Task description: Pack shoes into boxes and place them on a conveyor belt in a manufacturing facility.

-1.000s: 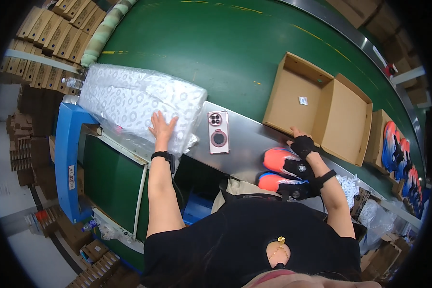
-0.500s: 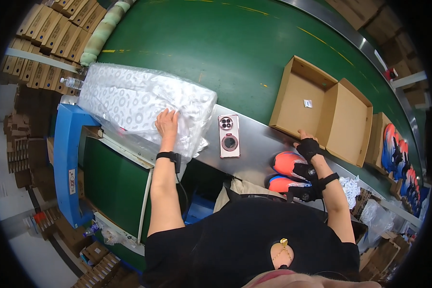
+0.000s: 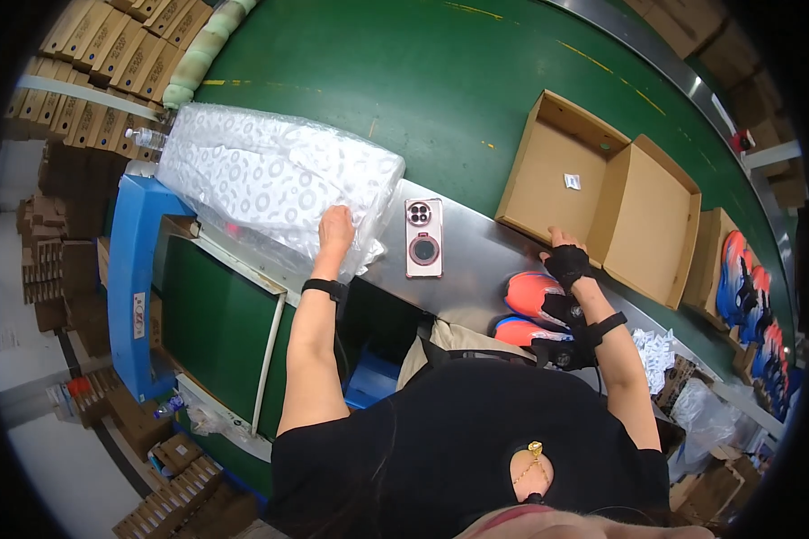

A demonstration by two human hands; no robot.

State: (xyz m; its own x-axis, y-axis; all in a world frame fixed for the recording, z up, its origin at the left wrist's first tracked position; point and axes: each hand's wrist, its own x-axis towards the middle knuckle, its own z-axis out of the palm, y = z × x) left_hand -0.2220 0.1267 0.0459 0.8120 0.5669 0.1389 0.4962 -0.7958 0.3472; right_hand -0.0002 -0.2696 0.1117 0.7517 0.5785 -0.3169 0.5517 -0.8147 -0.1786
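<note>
A stack of white patterned wrapping paper (image 3: 252,171) lies in a clear plastic cover on the left of the bench. My left hand (image 3: 336,232) is on its near right part, fingers drawn together and pinching the paper. An open brown cardboard shoebox (image 3: 548,171), lid folded back to the right, holds a small white packet (image 3: 572,181). My right hand (image 3: 568,260), in a black fingerless glove, has its fingers over the box's near wall and the thumb outside it. Below that hand lies a pair of orange, blue and black shoes (image 3: 535,301), partly hidden by my wrist.
Between my hands a phone (image 3: 424,238) lies on the metal ledge (image 3: 467,242). Beyond runs a green conveyor belt (image 3: 404,81). A blue machine frame (image 3: 135,287) stands at left. More shoes (image 3: 737,274) sit in a box at right, near a pile of small white packets (image 3: 654,359).
My left hand has moved right across the paper, and its spread fingers have drawn together. My right hand stays at the box's near wall. The whole view has shifted slightly.
</note>
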